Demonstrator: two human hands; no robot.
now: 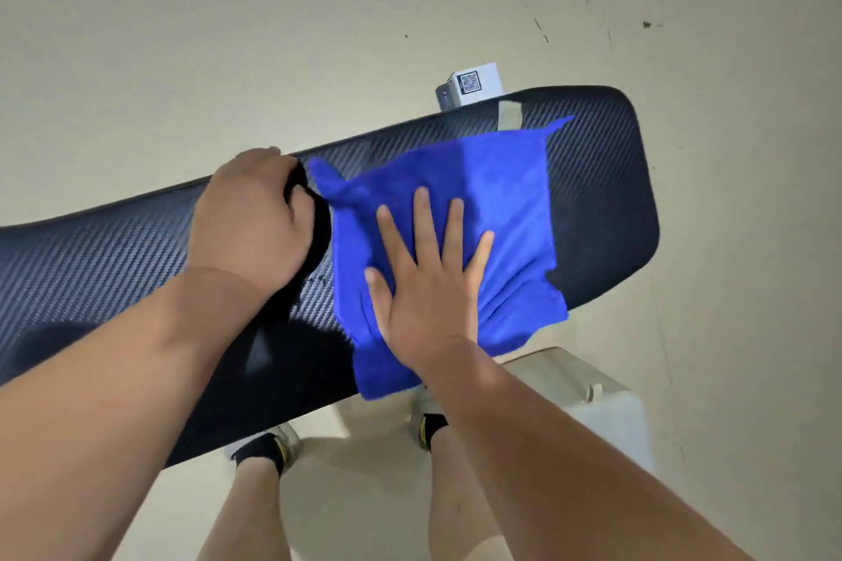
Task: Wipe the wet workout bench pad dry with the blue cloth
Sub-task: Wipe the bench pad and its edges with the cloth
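Cloth under flat, straight-fingered right hand; left hand grip round pad far edge.

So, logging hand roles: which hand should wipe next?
Right: right hand lies flat on the blue fabric cloth; left hand grips the edge of the black woven-textured bench pad.

Fuzzy blue cloth, woven-textured black pad
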